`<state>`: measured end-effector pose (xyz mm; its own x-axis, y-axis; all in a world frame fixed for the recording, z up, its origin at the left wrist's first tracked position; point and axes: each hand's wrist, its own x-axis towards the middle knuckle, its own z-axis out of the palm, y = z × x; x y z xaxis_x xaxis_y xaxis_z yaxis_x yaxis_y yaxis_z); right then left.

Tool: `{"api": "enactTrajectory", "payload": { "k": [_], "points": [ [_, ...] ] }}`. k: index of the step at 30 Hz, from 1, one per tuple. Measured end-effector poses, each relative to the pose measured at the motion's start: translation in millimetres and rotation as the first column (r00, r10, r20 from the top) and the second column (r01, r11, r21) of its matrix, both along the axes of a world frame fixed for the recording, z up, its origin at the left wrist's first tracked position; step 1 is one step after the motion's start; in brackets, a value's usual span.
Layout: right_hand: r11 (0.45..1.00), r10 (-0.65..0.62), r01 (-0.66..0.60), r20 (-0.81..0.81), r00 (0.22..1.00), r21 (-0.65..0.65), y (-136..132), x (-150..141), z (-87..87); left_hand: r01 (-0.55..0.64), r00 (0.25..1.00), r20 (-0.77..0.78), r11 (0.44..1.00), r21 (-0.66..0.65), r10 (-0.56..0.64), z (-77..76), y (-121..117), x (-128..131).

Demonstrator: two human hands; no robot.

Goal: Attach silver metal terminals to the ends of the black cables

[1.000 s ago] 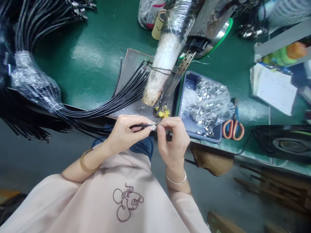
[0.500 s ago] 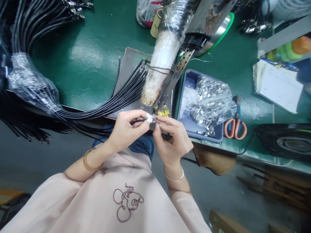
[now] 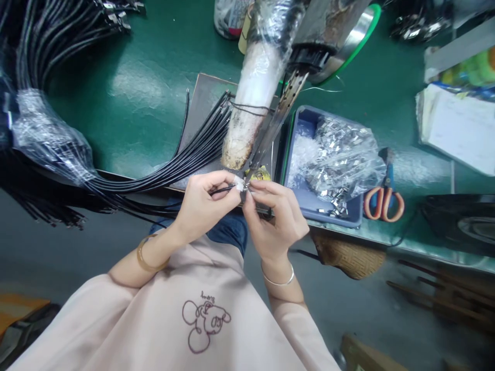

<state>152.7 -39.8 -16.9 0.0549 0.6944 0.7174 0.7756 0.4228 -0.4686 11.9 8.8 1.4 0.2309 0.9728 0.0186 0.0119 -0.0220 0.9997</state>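
Note:
My left hand [image 3: 203,203], with white wrap on a fingertip, is closed round the end of a black cable [image 3: 221,191]. Opposite it, my right hand [image 3: 276,214] pinches a small metal connector [image 3: 246,186] at the cable's end; the fingertips hide most of it. The tip of a soldering iron [image 3: 276,121] comes down from above right to the spot where both hands meet. Left of the iron, a bundle of black cables [image 3: 162,175] lies across a grey plate [image 3: 201,103]. A white, plastic-wrapped tube [image 3: 249,87] with a browned end slants over that plate.
A blue tray [image 3: 350,219] right of my hands holds a plastic bag [image 3: 344,154] of small metal parts. Orange-handled scissors [image 3: 383,198] lie beside it. More wrapped cables [image 3: 50,129] are at the left. A solder-wire spool with a green rim [image 3: 363,46] stands behind the iron.
My view has shifted slightly, so the tray and scissors appear farther right. The connector and fingertips now sit closer under the iron's tip. Both hands keep their grip.

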Motion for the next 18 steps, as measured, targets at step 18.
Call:
{"api": "enactTrajectory", "payload": {
  "k": [18],
  "points": [
    [0.999,-0.018,0.013,0.095,0.995,0.043,-3.0,-2.3,3.4,0.04,0.999,0.015,0.997,-0.068,-0.039,5.4,0.2,-3.2]
  ]
}}
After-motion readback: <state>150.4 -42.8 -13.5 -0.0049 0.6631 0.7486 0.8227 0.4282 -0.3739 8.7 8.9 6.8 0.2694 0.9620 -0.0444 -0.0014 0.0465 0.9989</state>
